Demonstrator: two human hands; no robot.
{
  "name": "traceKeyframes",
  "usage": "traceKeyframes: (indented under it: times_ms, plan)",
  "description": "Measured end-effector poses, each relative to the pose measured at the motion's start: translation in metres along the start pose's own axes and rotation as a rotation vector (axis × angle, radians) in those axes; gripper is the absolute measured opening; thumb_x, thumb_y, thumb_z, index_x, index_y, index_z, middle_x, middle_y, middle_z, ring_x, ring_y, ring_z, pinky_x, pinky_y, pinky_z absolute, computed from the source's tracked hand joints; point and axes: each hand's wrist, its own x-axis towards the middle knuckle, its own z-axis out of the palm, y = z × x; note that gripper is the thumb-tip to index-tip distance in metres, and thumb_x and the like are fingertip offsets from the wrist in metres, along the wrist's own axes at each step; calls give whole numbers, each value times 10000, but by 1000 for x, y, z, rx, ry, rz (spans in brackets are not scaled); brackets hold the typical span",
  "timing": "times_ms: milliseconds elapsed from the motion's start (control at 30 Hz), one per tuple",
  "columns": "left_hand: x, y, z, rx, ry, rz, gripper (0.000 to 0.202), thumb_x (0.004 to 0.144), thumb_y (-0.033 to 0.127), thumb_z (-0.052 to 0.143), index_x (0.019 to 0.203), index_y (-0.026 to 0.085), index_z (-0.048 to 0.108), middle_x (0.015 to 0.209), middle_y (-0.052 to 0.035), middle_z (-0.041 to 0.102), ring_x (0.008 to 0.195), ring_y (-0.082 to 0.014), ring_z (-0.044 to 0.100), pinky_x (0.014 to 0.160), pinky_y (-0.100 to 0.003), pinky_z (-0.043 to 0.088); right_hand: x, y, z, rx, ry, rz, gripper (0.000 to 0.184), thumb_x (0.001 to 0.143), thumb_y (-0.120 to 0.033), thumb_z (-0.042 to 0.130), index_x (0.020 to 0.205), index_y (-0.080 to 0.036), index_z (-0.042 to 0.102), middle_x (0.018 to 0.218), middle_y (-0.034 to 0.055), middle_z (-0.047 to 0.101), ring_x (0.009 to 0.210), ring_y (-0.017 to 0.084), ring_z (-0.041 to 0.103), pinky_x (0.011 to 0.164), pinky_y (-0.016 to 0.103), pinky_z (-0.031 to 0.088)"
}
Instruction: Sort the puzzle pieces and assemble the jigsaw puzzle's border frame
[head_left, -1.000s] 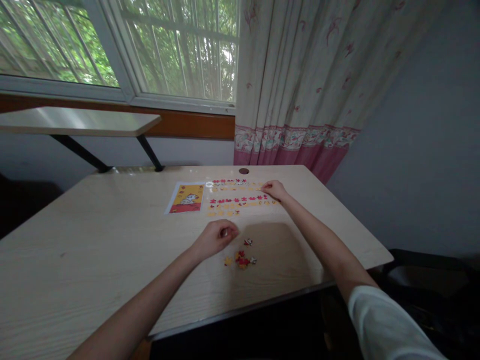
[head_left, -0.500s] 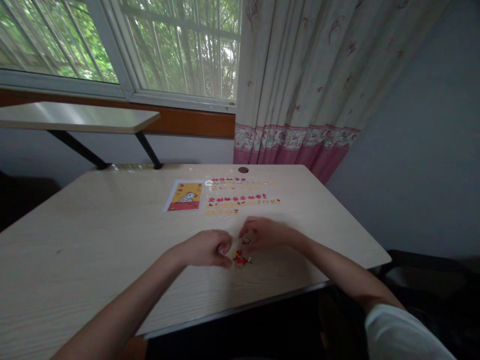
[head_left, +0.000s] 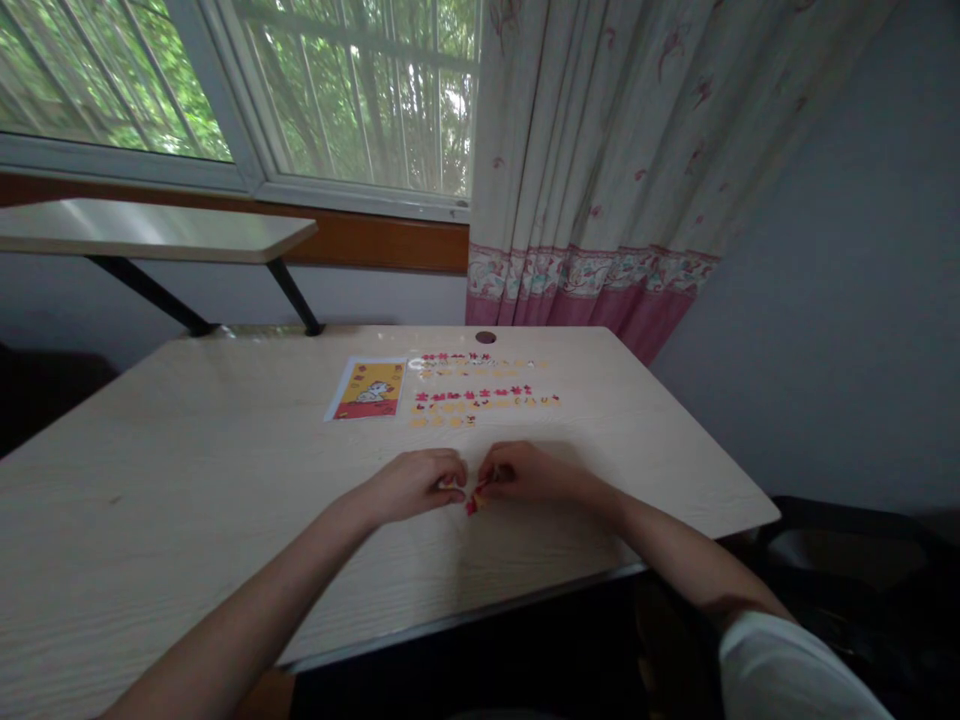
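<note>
Both hands meet low over the near middle of the desk. The left hand lies curled with its knuckles up, fingers drawn in towards the thumb; whether that grip has closed on anything I cannot tell, for the fingertips are tucked under. The right hand comes in from the right, its fingers bent down and pointing left, so that the tips of both hands are almost touching. Just between and below them sits a small clump of red and yellow puzzle pieces, touching or nearly touching the right fingertips; the right grip looks drawn together at the clump, but I cannot tell if it truly pinches a piece.

Farther off, past the hands, sorted pieces lie in neat lines across the desk, red above yellow. Just left of these lines lies a picture card, yellow and red with a white figure. A round hole sits near the far edge. Behind hang a flowered curtain and a window, with a shelf at far left
</note>
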Motion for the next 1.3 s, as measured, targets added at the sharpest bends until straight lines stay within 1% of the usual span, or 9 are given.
traceKeyframes:
  times_ms: [200, 433, 567, 667, 767, 900, 1100, 1200, 1300]
  plan:
    - [1, 7, -1, 33, -5, -2, 164, 803, 331, 543, 878, 206, 619, 884, -24, 613, 773, -158, 559, 667, -230, 394, 2, 18, -12, -15, 154, 93, 126, 765, -263, 624, 812, -160, 679, 665, -10, 612, 571, 72, 481, 556, 184, 380]
    - [10, 11, 11, 77, 212, -123, 225, 839, 365, 487, 876, 191, 626, 783, -32, 595, 733, -166, 542, 648, -252, 394, 5, 20, -4, -53, 189, 105, 130, 775, -226, 605, 846, -166, 697, 709, 9, 655, 581, 73, 513, 574, 188, 389]
    - [16, 11, 15, 79, 245, -216, 214, 817, 359, 518, 788, 179, 632, 748, -31, 595, 708, -166, 536, 628, -252, 396, 8, 22, 2, -19, 198, 90, 177, 814, -252, 560, 899, -174, 695, 770, 26, 675, 642, 91, 560, 619, 205, 410]
    - [19, 7, 17, 89, 293, -259, 201, 806, 348, 534, 826, 178, 639, 757, -33, 599, 721, -170, 539, 645, -259, 407, 9, 24, 1, 73, 203, 100, 196, 826, -250, 539, 920, -163, 688, 830, 42, 683, 712, 107, 587, 657, 215, 427]
    - [20, 3, 19, 66, 289, -216, 168, 805, 296, 539, 873, 194, 654, 783, -31, 609, 762, -170, 546, 691, -262, 417, 8, 24, -5, 74, 210, 108, 195, 820, -256, 546, 918, -168, 689, 808, 36, 672, 693, 105, 569, 639, 214, 418]
    - [21, 1, 19, 45, 267, -171, 117, 792, 205, 538, 785, 192, 655, 774, -25, 618, 777, -163, 548, 707, -254, 420, 5, 24, -14, 7, 249, 141, 174, 802, -261, 567, 868, -173, 702, 764, 27, 643, 635, 91, 506, 587, 207, 377]
    - [22, 4, 20, 116, 329, -184, 197, 823, 270, 528, 968, 186, 630, 816, -37, 611, 799, -174, 543, 726, -277, 433, 3, 34, -21, 118, 221, 253, 246, 787, -352, 577, 893, -154, 678, 703, 11, 624, 560, 76, 447, 517, 196, 320]
    - [24, 3, 22, 190, 310, -151, 193, 835, 293, 516, 942, 193, 641, 809, -40, 601, 830, -187, 535, 734, -288, 431, 3, 40, -22, 149, 214, 271, 273, 770, -381, 592, 897, -150, 666, 747, 23, 638, 586, 81, 473, 533, 196, 337]
    - [26, 1, 22, 191, 295, -142, 170, 837, 281, 508, 896, 195, 643, 805, -40, 595, 831, -188, 530, 731, -289, 429, 3, 45, -23, 118, 184, 269, 246, 782, -356, 582, 895, -153, 663, 755, 24, 639, 600, 83, 489, 548, 197, 350]
